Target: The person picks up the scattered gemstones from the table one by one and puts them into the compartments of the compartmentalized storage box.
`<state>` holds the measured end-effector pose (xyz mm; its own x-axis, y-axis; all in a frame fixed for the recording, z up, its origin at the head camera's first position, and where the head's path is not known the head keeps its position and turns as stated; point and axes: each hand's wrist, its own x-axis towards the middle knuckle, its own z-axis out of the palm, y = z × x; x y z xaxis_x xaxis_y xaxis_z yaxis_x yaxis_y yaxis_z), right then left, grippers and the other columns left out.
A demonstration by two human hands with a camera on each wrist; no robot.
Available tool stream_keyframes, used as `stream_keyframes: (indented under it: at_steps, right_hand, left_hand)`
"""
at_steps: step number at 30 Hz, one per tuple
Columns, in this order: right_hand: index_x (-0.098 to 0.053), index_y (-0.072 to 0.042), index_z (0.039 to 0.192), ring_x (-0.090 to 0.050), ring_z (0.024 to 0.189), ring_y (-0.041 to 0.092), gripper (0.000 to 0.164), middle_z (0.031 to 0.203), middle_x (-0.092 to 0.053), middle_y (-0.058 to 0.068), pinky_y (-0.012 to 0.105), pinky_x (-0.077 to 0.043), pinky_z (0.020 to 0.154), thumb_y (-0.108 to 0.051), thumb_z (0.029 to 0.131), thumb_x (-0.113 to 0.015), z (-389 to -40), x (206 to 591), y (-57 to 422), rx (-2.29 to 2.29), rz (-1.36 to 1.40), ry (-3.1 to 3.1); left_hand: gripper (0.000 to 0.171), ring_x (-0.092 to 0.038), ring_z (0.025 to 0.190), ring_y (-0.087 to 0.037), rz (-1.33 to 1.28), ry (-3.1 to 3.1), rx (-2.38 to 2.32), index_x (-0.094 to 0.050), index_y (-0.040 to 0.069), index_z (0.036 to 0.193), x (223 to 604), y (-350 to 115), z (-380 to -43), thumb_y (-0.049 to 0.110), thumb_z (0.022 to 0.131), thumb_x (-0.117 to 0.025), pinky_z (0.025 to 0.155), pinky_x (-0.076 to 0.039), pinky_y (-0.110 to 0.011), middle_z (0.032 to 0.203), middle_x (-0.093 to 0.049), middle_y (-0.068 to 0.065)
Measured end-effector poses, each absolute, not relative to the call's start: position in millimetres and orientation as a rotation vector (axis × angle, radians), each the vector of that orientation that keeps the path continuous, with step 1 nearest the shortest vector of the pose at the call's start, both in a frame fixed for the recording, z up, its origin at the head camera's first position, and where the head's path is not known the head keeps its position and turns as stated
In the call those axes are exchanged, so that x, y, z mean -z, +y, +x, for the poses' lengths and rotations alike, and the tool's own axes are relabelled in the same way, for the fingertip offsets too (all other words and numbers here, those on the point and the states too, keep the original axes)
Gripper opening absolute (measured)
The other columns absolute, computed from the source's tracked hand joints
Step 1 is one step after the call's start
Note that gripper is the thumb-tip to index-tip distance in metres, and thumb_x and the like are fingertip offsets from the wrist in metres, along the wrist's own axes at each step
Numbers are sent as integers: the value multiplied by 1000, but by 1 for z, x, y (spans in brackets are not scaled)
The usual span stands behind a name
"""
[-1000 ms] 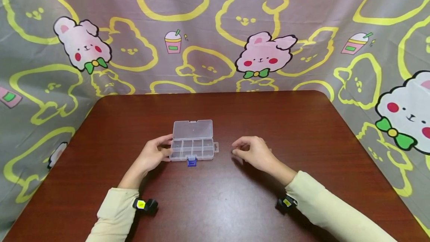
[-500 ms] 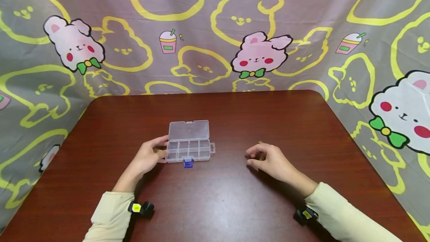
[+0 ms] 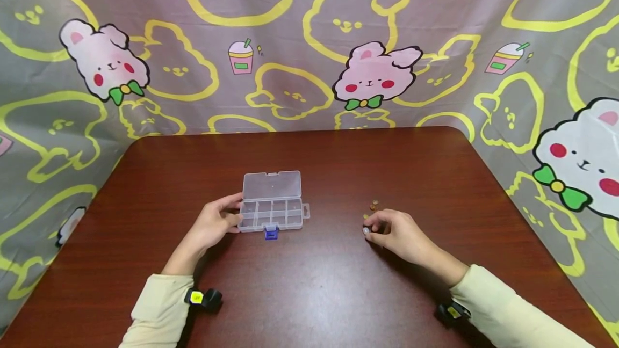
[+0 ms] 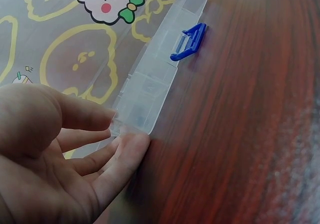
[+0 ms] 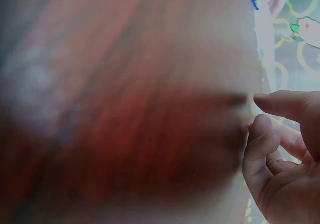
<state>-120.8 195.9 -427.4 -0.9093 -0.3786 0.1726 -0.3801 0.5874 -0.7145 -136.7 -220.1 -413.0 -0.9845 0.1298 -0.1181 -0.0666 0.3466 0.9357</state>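
Note:
A clear plastic compartment box [image 3: 271, 215] lies on the table, its lid [image 3: 272, 186] raised at the back and a blue latch [image 3: 272, 233] at the front. My left hand [image 3: 213, 224] grips its left end; in the left wrist view the fingers and thumb meet around the corner. To the right, my right hand [image 3: 398, 232] is low over the table, thumb and index fingertips right at a small silvery round piece [image 3: 366, 231]. I cannot tell whether they pinch it. Beyond those fingertips lie a yellowish small piece [image 3: 365, 217] and a few brownish ones [image 3: 374, 205].
The brown wooden table [image 3: 309, 294] is enclosed at the back and sides by a grey cloth [image 3: 290, 26] printed with cartoon bunnies and yellow outlines. A hanging tab [image 3: 306, 210] sticks out of the box's right end. Each wrist wears a small black camera [image 3: 211, 298].
My right hand has moved rightward, away from the box, to the small pieces, which now show past its fingertips. The left hand keeps its hold on the box.

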Motion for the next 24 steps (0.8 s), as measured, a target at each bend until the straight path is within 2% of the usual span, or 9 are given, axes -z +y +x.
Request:
stream_keyframes:
  at_steps: [24]
  right_hand:
    - [-74, -7, 89, -52, 58, 5, 16, 76, -61, -7, 22, -47, 51, 3, 78, -79, -122, 430, 195, -1216, 677, -2807]
  left_hand:
    - [55, -64, 91, -28, 43, 2448, -1687, -43, -9, 146, 414, -219, -136, -7, 93, -60, 71, -62, -36, 130, -53, -34]
